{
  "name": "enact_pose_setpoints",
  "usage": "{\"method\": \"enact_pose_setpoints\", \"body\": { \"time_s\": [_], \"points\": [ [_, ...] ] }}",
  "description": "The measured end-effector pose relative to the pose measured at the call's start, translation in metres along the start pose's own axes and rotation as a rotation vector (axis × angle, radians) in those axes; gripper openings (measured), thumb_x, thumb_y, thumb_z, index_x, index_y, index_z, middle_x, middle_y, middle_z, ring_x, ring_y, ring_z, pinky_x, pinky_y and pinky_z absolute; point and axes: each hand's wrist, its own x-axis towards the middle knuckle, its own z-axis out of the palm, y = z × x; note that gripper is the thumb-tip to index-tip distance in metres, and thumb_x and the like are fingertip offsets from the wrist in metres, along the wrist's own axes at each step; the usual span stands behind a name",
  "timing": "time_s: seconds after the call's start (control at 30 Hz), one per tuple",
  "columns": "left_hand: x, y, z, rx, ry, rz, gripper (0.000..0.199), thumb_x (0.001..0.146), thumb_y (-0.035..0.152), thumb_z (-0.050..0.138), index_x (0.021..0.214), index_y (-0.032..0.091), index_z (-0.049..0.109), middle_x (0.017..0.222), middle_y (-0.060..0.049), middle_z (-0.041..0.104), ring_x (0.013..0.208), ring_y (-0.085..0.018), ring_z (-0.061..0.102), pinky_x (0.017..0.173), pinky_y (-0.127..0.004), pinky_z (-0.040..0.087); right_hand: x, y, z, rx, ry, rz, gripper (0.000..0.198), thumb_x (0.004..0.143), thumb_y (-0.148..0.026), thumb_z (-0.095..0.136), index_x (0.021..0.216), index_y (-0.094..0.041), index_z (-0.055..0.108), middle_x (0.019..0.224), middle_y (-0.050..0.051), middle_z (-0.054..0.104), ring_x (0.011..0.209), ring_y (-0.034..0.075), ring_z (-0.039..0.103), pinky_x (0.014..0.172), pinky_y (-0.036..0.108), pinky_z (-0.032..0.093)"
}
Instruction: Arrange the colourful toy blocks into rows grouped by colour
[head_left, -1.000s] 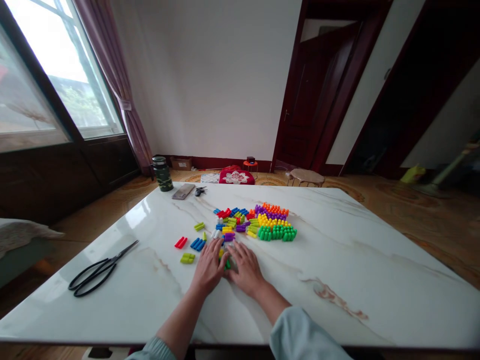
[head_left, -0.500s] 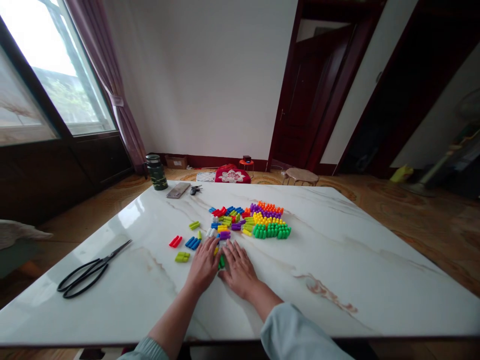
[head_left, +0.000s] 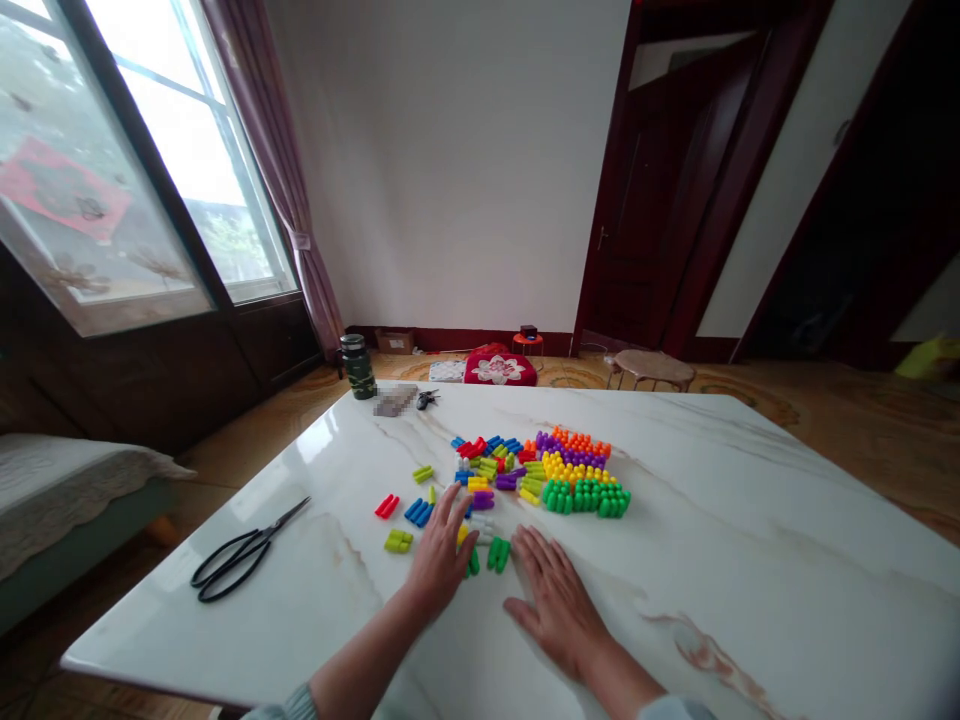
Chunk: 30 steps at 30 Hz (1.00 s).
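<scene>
My left hand (head_left: 442,556) is open, fingers apart, over the near side of a scatter of small coloured plastic pegs. It partly covers yellow and green pegs beneath it. My right hand (head_left: 561,598) lies open with its fingers stretched out, palm down on the tabletop, holding nothing. Just left of its fingertips sits a small group of green pegs (head_left: 498,554). White pegs (head_left: 482,524) lie behind these. Blue pegs (head_left: 418,513), red pegs (head_left: 387,506) and lime pegs (head_left: 398,541) lie in small groups to the left of my left hand.
Rows of upright green pegs (head_left: 586,497), yellow pegs (head_left: 576,468), purple pegs (head_left: 574,452) and orange pegs (head_left: 582,442) stand at the right. Black-handled scissors (head_left: 249,552) lie at the left. Keys (head_left: 427,400), a blurred-out flat object (head_left: 395,401) and a camouflage bottle (head_left: 358,367) are at the back.
The view has swung left, so the table appears farther right. My hands have moved apart, and the green pegs between them now show more fully.
</scene>
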Motion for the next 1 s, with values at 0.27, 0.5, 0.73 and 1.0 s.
{"method": "enact_pose_setpoints", "body": {
  "time_s": [0.27,0.5,0.73,1.0],
  "points": [
    [0.128,-0.022,0.011,0.252,-0.221,-0.23,0.055,0.089,0.033,0.053,0.141,0.017,0.043,0.15,-0.016,0.038,0.142,-0.03,0.032,0.115,-0.046,0.032,0.003,0.004,0.0,0.068,-0.036,0.013,0.073,0.09,-0.051,0.049,0.153,-0.02,0.028,0.161,0.006,0.014,0.149,0.028,0.013,0.121,0.049,0.014],
    [0.203,-0.013,0.049,0.249,-0.473,-0.162,0.062,0.08,0.052,0.061,0.137,0.03,0.051,0.136,-0.01,0.056,0.131,-0.032,0.045,0.108,-0.049,0.037,0.002,0.019,0.023,0.078,0.034,-0.041,0.072,0.088,-0.045,0.054,0.152,-0.022,0.03,0.161,0.007,0.017,0.148,0.027,0.015,0.121,0.047,0.016],
    [0.216,-0.003,0.071,0.255,-0.648,-0.117,0.045,0.076,0.044,0.063,0.119,0.034,0.065,0.121,-0.006,0.063,0.115,-0.026,0.058,0.093,-0.036,0.049,0.002,0.027,0.031,0.096,0.033,-0.076,0.076,0.088,-0.051,0.053,0.153,-0.023,0.027,0.162,0.006,0.016,0.149,0.027,0.013,0.121,0.046,0.015],
    [0.208,-0.018,0.048,0.308,-0.665,-0.185,0.03,0.081,0.047,0.057,0.086,0.024,0.076,0.092,-0.007,0.071,0.092,-0.025,0.067,0.079,-0.034,0.052,0.001,0.02,0.021,0.112,0.023,-0.058,0.075,0.088,-0.051,0.052,0.153,-0.023,0.027,0.162,0.006,0.016,0.149,0.027,0.015,0.122,0.046,0.014]
  ]
}}
